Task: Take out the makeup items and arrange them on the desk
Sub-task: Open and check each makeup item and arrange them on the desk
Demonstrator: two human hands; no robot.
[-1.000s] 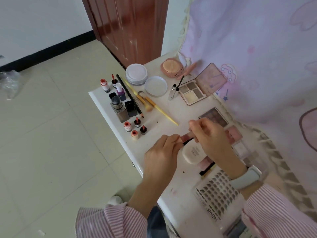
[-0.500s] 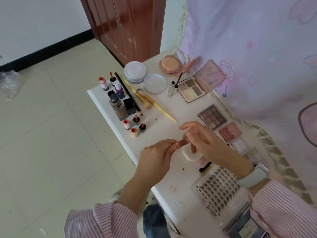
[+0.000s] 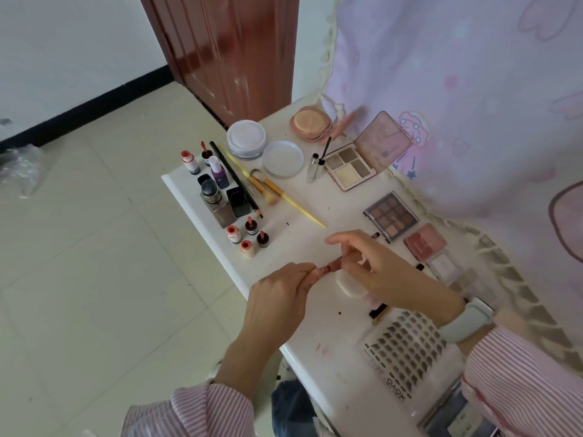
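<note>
A small pink lip tube [image 3: 328, 269] hangs just above the white desk [image 3: 195, 197], held between both hands. My left hand [image 3: 280, 291] pinches its near end. My right hand [image 3: 375, 266] pinches its far end, index finger stretched out. A white oval compact [image 3: 348, 283] lies half hidden under my right hand. Laid out behind are small lip bottles [image 3: 249, 238], yellow brushes [image 3: 284, 197], a brown eyeshadow palette [image 3: 391, 214], an open four-pan palette [image 3: 348, 167] and a pink blush [image 3: 424, 246].
A nail-tip box [image 3: 407, 348] sits at the near right. A powder jar [image 3: 246, 138], its lid [image 3: 283, 159], a pink puff case [image 3: 310, 123] and a mascara tube [image 3: 314, 167] stand at the far end. A pink curtain [image 3: 473, 89] hangs along the right; floor lies left.
Both hands have drawn back toward me with the pink tube, uncovering the brown palette and pink blush. The tube now shows more between the fingertips.
</note>
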